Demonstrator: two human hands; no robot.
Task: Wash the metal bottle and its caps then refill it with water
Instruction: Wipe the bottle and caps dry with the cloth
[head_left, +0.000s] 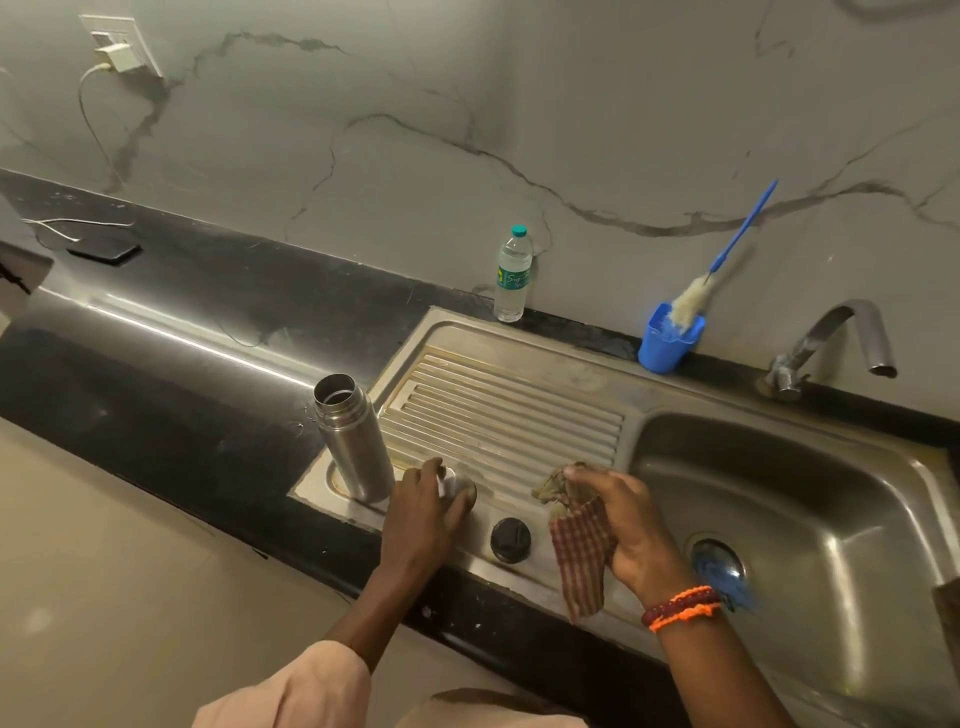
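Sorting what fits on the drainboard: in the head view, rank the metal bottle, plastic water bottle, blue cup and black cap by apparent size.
1. metal bottle
2. plastic water bottle, though it stands farther back, so this is unsure
3. blue cup
4. black cap

The single head-worn camera is looking forward and steeply down from close above, facing the wall, taking in the dark surface (171, 384), the sink (810, 499) and both forearms at the bottom edge.
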